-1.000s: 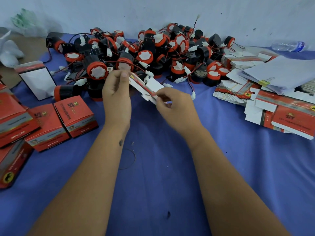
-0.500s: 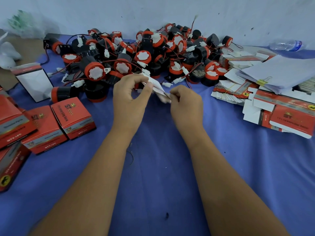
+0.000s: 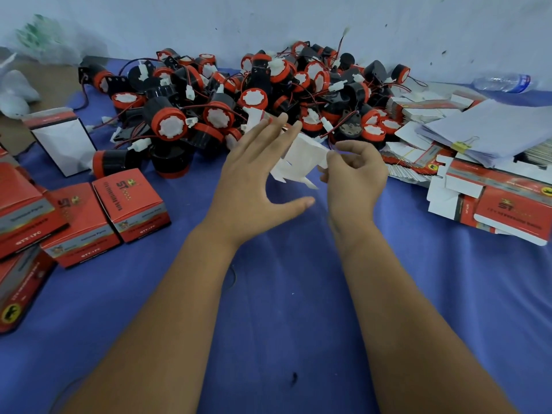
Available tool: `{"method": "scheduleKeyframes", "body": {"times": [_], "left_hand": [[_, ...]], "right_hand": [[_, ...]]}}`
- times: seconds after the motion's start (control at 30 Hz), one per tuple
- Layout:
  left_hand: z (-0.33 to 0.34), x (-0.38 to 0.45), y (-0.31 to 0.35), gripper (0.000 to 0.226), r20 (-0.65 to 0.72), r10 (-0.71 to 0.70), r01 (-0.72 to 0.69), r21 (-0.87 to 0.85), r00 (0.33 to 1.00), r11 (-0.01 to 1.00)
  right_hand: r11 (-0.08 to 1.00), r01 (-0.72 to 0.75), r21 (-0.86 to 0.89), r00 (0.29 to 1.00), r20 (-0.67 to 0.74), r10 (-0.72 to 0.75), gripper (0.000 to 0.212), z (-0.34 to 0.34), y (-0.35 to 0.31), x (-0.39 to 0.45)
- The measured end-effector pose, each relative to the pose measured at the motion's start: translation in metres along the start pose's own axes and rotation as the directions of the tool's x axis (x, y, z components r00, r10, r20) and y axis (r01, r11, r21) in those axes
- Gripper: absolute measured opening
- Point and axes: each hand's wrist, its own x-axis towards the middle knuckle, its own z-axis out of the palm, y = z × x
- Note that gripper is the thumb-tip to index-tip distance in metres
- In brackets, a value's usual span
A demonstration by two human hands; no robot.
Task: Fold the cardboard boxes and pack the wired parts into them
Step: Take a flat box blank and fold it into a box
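Observation:
An unfolded cardboard box blank [image 3: 301, 156], its white inner side toward me, is held above the blue cloth between my hands. My right hand [image 3: 355, 174] pinches its right edge with curled fingers. My left hand [image 3: 254, 171] is spread, its straight fingers lying against the blank's left side and its thumb stretched out below. Behind the blank lies a big heap of black and red wired parts [image 3: 257, 100] with white connectors.
Several folded red boxes [image 3: 131, 204] stand at the left, one open white-sided box [image 3: 59, 138] behind them. Flat box blanks [image 3: 490, 198] and clipped papers [image 3: 490, 130] are stacked at the right. A plastic bottle [image 3: 504, 82] lies by the wall. Blue cloth [image 3: 283, 294] covers the table.
The blank has turned from edge-on to its white side facing me. My left hand has gone from pinching it to spread fingers. My right hand keeps its pinch.

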Motion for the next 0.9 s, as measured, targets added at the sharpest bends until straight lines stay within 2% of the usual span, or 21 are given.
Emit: {"method": "scheduleKeyframes", "body": {"times": [0.13, 0.27, 0.43, 0.57, 0.63, 0.77, 0.83, 0.9], "left_hand": [[0.002, 0.0, -0.004, 0.093, 0.045, 0.007, -0.008, 0.02, 0.999, 1.0], [0.002, 0.0, -0.008, 0.082, -0.023, -0.024, 0.024, -0.012, 0.999, 1.0], [0.002, -0.001, -0.004, 0.066, -0.118, -0.153, 0.13, -0.183, 0.981, 0.974], [-0.002, 0.002, -0.002, 0.061, -0.196, -0.276, 0.196, -0.352, 0.941, 0.915], [-0.005, 0.005, -0.003, 0.058, -0.219, -0.319, 0.204, -0.426, 0.922, 0.882], [-0.01, 0.006, -0.006, 0.047, -0.084, -0.349, 0.23, -0.608, 0.933, 0.76], [-0.011, 0.005, -0.008, 0.043, -0.022, -0.348, 0.251, -0.648, 0.937, 0.719], [-0.011, 0.004, -0.009, 0.041, -0.018, -0.352, 0.247, -0.679, 0.936, 0.691]], "right_hand": [[0.922, -0.243, 0.3, 0.97, 0.063, 0.235, 0.019, -0.003, 0.001, 0.006], [0.868, -0.318, 0.38, 0.948, 0.109, 0.3, 0.018, -0.003, 0.0, 0.006], [0.895, -0.266, 0.358, 0.949, 0.26, 0.178, 0.012, 0.001, -0.003, 0.003], [0.964, -0.188, 0.19, 0.895, 0.436, 0.089, 0.021, 0.007, -0.001, -0.003], [0.974, -0.137, 0.182, 0.853, 0.522, 0.023, 0.03, 0.01, 0.0, -0.008], [0.987, -0.005, 0.16, 0.863, 0.499, -0.077, 0.059, 0.014, -0.002, -0.014], [0.988, 0.006, 0.156, 0.876, 0.476, -0.081, 0.054, 0.015, -0.002, -0.015], [0.982, -0.014, 0.186, 0.89, 0.45, -0.073, 0.048, 0.014, 0.0, -0.015]]}}
